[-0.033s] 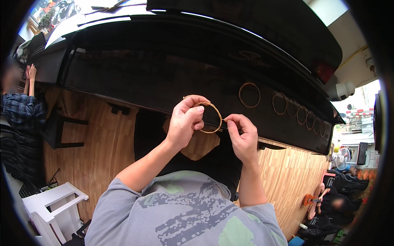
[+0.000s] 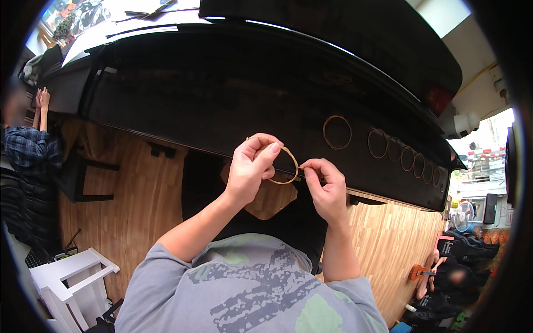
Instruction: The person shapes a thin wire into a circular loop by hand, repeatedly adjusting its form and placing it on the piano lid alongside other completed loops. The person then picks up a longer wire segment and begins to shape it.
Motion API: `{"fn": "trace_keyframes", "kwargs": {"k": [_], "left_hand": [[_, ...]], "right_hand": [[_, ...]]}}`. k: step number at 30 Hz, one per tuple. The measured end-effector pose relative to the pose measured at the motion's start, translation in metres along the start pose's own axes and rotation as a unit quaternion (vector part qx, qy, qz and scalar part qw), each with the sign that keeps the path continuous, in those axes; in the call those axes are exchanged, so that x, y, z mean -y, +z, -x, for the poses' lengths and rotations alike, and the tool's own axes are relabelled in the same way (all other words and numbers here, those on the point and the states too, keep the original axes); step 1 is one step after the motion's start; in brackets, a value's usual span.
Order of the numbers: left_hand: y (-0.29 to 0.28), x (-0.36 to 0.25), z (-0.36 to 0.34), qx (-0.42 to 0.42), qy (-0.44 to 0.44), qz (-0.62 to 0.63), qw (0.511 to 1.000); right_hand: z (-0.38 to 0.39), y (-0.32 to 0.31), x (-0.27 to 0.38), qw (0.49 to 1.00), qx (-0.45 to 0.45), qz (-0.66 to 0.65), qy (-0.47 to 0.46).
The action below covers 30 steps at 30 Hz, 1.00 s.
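My left hand (image 2: pixel 250 166) pinches a thin tan ring (image 2: pixel 290 179), which looks like twisted cord or cane, by its upper left side. An end of it pokes out above the left fingers. My right hand (image 2: pixel 324 182) is closed at the ring's right side, thumb and forefinger pressed together on a small strand there. The ring is upright between my hands, in front of the near edge of a long black surface (image 2: pixel 183 105). A similar thin brown ring (image 2: pixel 323 132) lies on that surface, right of my hands.
Several more thin rings (image 2: pixel 368 144) lie in a row toward the right end of the black surface. A white stool-like frame (image 2: pixel 64 277) stands at lower left. One person (image 2: pixel 30 139) is at far left; another (image 2: pixel 456 276) sits at lower right beside a small guitar (image 2: pixel 417 272).
My right hand has shifted slightly left and down, closer to the ring. The ring has tilted a little in my left hand, and the view has moved slightly.
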<state>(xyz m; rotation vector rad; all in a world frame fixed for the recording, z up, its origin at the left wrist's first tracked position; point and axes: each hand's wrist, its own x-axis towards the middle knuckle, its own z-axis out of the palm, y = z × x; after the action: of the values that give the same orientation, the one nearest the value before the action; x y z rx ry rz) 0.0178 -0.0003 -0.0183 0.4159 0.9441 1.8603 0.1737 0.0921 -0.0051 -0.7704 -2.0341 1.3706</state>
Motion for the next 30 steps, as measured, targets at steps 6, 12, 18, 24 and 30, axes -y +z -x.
{"fn": "trace_keyframes", "kwargs": {"k": [6,12,18,24,30], "left_hand": [[-0.001,0.0,0.013,-0.012,0.098,-0.142,0.985],[-0.005,0.012,0.033,0.027,0.11,-0.158,0.981],[-0.038,0.022,0.048,0.03,0.098,-0.215,0.971],[-0.049,0.043,0.056,0.01,0.231,-0.153,0.961],[-0.056,0.032,0.055,0.021,0.309,-0.336,0.889]], "right_hand": [[0.001,-0.002,0.01,0.995,0.05,0.04,-0.079],[0.015,0.013,0.015,0.988,0.142,-0.067,0.0],[0.026,0.031,0.009,0.96,0.214,-0.163,0.082],[0.034,0.044,0.007,0.967,0.197,-0.15,0.051],[0.037,0.047,0.011,0.959,0.205,-0.176,0.087]]}}
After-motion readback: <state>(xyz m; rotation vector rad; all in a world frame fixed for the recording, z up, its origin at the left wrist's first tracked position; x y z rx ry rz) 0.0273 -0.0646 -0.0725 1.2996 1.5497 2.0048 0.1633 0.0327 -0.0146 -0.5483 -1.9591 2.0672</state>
